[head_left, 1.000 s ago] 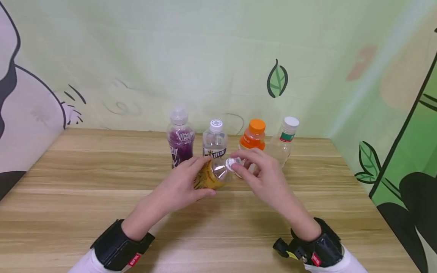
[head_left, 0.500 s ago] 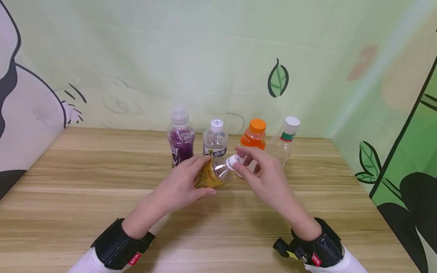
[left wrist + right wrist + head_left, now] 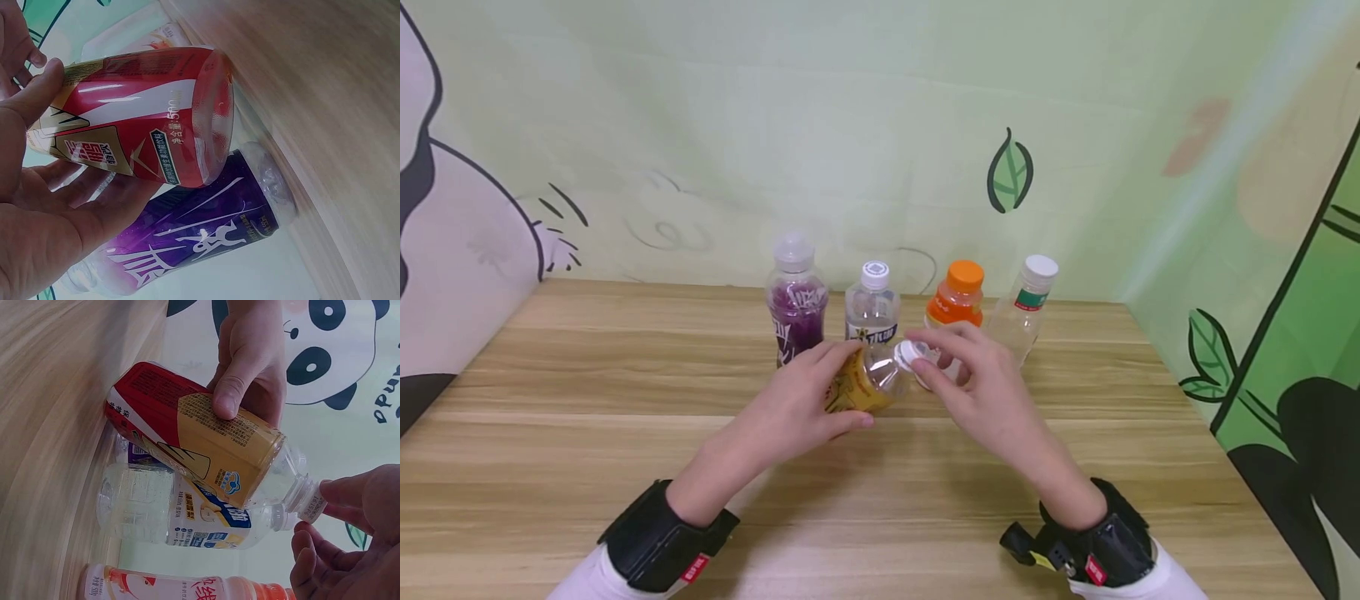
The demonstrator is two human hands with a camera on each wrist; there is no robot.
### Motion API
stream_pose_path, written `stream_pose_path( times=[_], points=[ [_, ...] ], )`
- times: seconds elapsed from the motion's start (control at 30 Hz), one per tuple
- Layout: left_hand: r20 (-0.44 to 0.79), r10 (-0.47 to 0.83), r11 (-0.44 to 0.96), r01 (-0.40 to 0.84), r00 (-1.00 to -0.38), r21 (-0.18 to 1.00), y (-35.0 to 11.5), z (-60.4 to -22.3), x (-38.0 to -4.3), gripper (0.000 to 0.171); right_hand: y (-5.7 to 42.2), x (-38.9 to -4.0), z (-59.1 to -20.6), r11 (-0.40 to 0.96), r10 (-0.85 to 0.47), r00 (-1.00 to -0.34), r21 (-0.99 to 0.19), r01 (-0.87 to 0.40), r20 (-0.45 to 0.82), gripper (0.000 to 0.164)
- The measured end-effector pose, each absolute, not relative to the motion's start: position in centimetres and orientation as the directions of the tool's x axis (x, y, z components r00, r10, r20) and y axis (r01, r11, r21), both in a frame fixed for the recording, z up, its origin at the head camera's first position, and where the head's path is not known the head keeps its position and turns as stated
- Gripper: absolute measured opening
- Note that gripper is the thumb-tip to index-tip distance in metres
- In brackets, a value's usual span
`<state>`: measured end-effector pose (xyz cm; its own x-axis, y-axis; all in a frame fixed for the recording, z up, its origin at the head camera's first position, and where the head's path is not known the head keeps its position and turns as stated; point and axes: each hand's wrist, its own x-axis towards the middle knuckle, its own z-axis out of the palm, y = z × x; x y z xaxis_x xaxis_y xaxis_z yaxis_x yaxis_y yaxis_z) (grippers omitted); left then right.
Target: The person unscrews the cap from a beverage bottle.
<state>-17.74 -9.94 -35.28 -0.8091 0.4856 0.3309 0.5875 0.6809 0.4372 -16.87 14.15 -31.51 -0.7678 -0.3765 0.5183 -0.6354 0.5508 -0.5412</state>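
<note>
My left hand (image 3: 797, 408) grips a bottle with a gold and red label (image 3: 859, 387), tilted with its neck toward the right. In the left wrist view the thumb and fingers wrap round the bottle's body (image 3: 131, 119), its base pointing away from the palm. On the bottle's neck sits a white cap (image 3: 311, 506), pinched between the thumb and fingertips of my right hand (image 3: 988, 379). Behind the held bottle stands a clear bottle with a blue and white label (image 3: 872, 310), partly covered by it in the head view.
A purple-labelled bottle (image 3: 797, 315) stands behind the left hand. Beyond the right hand are an orange-capped bottle (image 3: 958, 304) and a clear white-capped bottle (image 3: 1017, 325). The row is on a wooden table (image 3: 587, 450) in front of a printed cloth backdrop (image 3: 715, 150).
The right fingers have shifted around the white cap, moving slightly right and then back left. The left hand and its bottle stay in nearly the same place.
</note>
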Motion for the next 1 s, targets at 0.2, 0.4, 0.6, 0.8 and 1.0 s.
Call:
stream_pose_path(
  times=[0.2, 0.4, 0.6, 0.8, 1.0],
  points=[
    [0.327, 0.483, 0.687, 0.583, -0.812, 0.433, -9.95, -35.26, -17.70, 0.081, 14.16, -16.85, -31.48, 0.537, -0.385, -0.757, -0.538, -0.649, 0.528, 0.029],
    [0.319, 0.483, 0.688, 0.579, -0.815, 0.437, -9.92, -35.22, -17.65, 0.081, 14.02, -16.87, -31.53, 0.530, -0.376, -0.752, -0.540, -0.653, 0.540, 0.026],
    [0.324, 0.487, 0.682, 0.585, -0.811, 0.438, -9.83, -35.23, -17.67, 0.082, 14.10, -16.92, -31.75, 0.514, -0.358, -0.759, -0.564, -0.647, 0.544, 0.025],
    [0.328, 0.482, 0.687, 0.583, -0.812, 0.434, -9.81, -35.21, -17.66, 0.082, 14.15, -17.01, -31.80, 0.491, -0.357, -0.761, -0.584, -0.647, 0.543, 0.031],
    [0.317, 0.479, 0.693, 0.574, -0.818, 0.436, -9.76, -35.20, -17.68, 0.082, 14.21, -16.89, -31.64, 0.508, -0.359, -0.768, -0.580, -0.637, 0.530, 0.029]
  ],
)
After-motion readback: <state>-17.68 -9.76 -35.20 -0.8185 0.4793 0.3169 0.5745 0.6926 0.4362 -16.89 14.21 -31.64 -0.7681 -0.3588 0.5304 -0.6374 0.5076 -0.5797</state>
